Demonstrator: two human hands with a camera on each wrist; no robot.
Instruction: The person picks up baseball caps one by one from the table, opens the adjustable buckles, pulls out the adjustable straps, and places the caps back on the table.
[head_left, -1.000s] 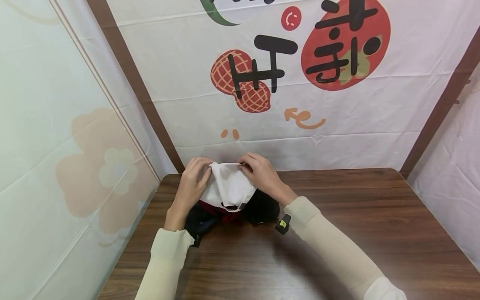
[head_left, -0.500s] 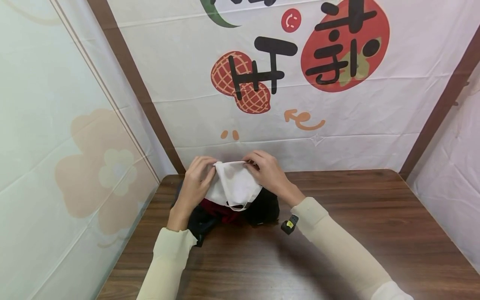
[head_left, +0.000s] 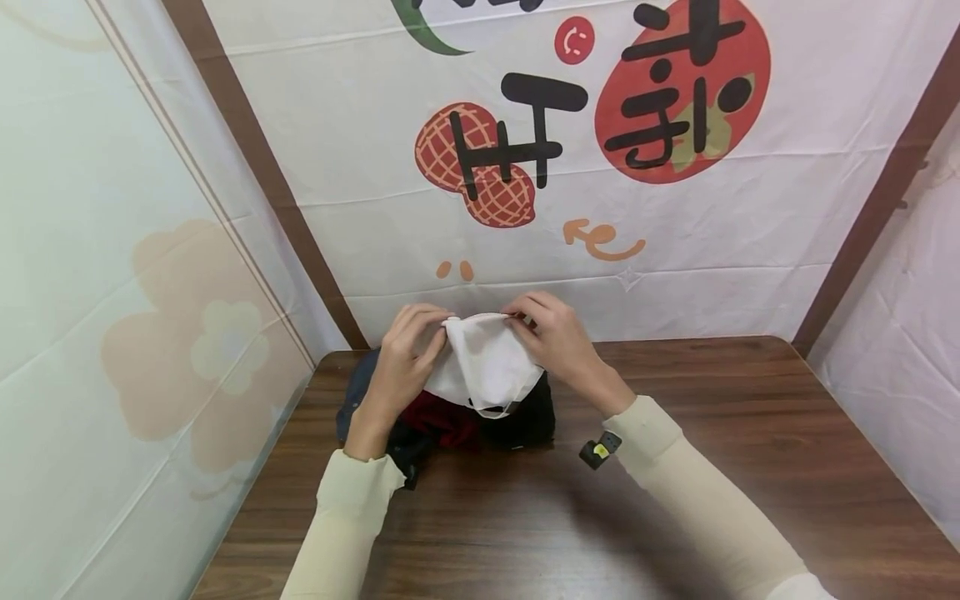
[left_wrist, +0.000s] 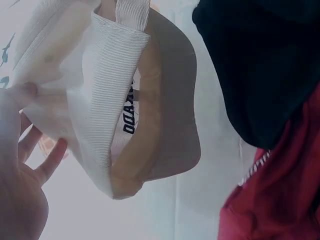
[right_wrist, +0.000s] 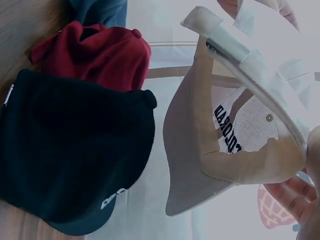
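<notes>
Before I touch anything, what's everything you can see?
Table: 1, brown, in front
White cap: 1, white, held up
Blue thing: 1, blue, table's left, partly hidden
Red cap: 1, dark red, right of blue
Black cap: 1, black, right of red
Walls: 3, pale, back and sides
Prints: several, mixed colours, on walls
Strips: 2, brown, back wall's edges
Gadget: 1, black and yellow, right wrist
Sleeves: 2, cream, on arms
Left hand: 1, bare, gripping white cap
Right hand: 1, bare, gripping white cap

White cap (head_left: pixel 497 367) is matt cloth (w/ ribbing), tbl (head_left: pixel 705 433) semi-glossy wood.
</notes>
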